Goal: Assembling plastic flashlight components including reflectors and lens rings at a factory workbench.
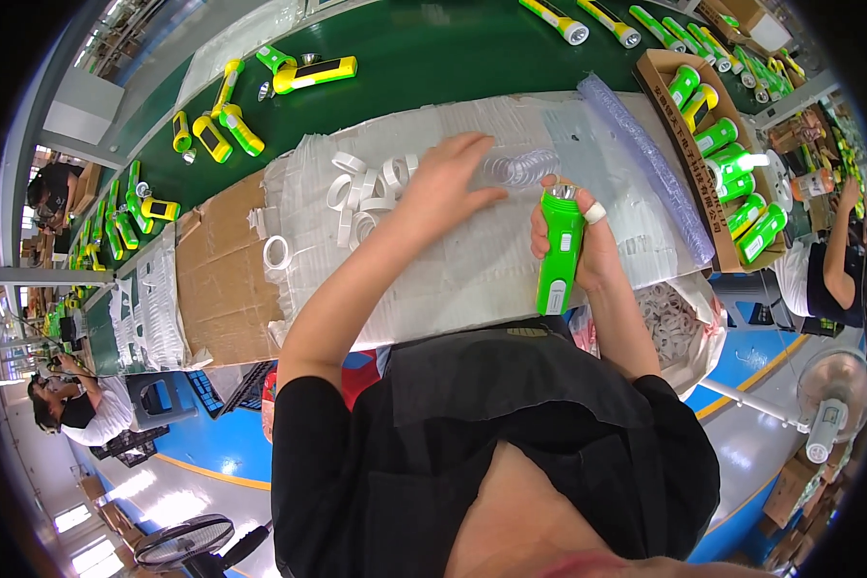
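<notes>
Black cloth of the person's own top (511,433) fills the lower middle of the view, and both bare forearms rise from it toward a work surface covered in rippled white plastic sheeting (472,270).

Gripped upright in the right hand (588,246) is one bright green plastic flashlight (560,249) with a silver lens end on top; the fingers close round its body and one fingertip wears a white wrap. Just left of it, the left hand (443,183) lies open, fingers spread flat on the sheeting, with its fingertips at a short row of clear plastic discs (522,166); their number cannot be told.

Left of the left hand lies a loose heap of white plastic rings (366,193), roughly a dozen, with one more ring (276,252) apart on a sheet of brown cardboard (223,279).

Beyond both hands runs a dark green conveyor belt (433,48) carrying scattered yellow and green flashlights (315,72). Right of the right hand, a long clear bubble-wrap sleeve (645,159) lies beside an open cardboard box (657,72) holding about eight green flashlights.

Below the table a blue factory floor (231,443) shows, with two fans and other seated workers at the left and right edges.
</notes>
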`<move>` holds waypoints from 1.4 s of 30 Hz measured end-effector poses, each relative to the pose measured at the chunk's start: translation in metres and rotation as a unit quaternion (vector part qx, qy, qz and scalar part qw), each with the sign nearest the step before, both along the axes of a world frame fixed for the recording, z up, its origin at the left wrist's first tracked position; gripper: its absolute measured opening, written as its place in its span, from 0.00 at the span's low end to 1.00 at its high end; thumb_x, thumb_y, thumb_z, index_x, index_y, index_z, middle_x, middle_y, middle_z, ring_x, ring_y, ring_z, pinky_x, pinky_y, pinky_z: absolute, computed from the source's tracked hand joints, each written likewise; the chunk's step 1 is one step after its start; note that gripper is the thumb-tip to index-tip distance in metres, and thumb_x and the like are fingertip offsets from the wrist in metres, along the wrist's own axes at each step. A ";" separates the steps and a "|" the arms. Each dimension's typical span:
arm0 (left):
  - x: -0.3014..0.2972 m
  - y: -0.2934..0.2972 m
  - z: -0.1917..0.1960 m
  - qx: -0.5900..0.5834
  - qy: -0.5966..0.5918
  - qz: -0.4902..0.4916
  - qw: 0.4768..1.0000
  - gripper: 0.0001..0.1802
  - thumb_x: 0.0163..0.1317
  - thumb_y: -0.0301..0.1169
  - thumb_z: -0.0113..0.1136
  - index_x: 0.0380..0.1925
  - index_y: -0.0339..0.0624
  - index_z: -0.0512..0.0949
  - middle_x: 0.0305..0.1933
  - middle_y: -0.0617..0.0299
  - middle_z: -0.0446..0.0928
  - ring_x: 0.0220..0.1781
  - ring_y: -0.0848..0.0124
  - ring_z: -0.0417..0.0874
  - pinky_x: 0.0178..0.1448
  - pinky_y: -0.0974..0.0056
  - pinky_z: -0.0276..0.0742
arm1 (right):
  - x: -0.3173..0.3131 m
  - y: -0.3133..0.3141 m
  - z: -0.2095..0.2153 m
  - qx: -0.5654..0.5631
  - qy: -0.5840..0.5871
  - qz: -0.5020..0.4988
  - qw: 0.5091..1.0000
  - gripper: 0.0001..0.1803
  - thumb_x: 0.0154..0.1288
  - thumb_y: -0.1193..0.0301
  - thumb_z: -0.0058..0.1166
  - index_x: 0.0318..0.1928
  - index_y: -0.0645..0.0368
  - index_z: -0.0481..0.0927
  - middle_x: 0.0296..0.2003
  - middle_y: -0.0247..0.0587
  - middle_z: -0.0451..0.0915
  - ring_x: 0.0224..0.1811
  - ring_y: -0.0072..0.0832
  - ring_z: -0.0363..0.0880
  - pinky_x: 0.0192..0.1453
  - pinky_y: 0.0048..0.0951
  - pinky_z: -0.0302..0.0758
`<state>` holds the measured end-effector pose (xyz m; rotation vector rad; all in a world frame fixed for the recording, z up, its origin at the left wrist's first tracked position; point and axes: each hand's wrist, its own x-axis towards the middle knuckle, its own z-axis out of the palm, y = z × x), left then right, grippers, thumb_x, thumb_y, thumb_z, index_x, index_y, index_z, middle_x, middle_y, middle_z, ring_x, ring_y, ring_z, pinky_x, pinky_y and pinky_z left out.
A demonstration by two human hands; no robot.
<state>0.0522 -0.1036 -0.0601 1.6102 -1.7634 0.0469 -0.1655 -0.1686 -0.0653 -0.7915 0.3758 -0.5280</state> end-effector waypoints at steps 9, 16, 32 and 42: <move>0.008 -0.014 -0.029 0.083 0.051 -0.044 0.994 0.32 0.51 0.37 0.71 0.56 0.40 0.75 0.50 0.52 0.76 0.54 0.53 0.74 0.57 0.56 0.72 | -0.009 0.013 0.017 -0.102 0.015 -0.006 0.995 0.34 0.64 0.44 0.55 0.57 0.59 0.68 0.28 0.45 0.75 0.25 0.28 0.75 0.29 0.28 0.72; -0.033 0.053 0.041 -0.023 0.105 -0.091 0.990 0.22 0.67 0.32 0.53 0.60 0.42 0.74 0.52 0.52 0.71 0.54 0.58 0.72 0.56 0.59 0.69 | 0.011 0.028 0.028 -0.170 0.016 0.048 0.984 0.26 0.69 0.58 0.55 0.59 0.60 0.67 0.32 0.38 0.77 0.30 0.23 0.76 0.34 0.26 0.74; -0.022 0.099 0.008 -0.096 0.116 -0.112 0.982 0.20 0.66 0.36 0.44 0.50 0.35 0.78 0.53 0.51 0.72 0.56 0.55 0.70 0.62 0.53 0.65 | 0.044 0.065 0.032 -0.164 0.011 0.198 0.966 0.23 0.71 0.64 0.51 0.62 0.59 0.66 0.45 0.40 0.73 0.37 0.26 0.77 0.37 0.29 0.78; 0.035 0.072 0.037 -0.043 -0.118 0.059 0.990 0.26 0.54 0.37 0.67 0.55 0.49 0.76 0.59 0.50 0.71 0.63 0.54 0.70 0.63 0.53 0.63 | 0.071 0.033 0.042 -0.315 -0.067 -0.054 0.945 0.27 0.69 0.51 0.49 0.56 0.58 0.66 0.30 0.43 0.75 0.28 0.25 0.75 0.32 0.26 0.72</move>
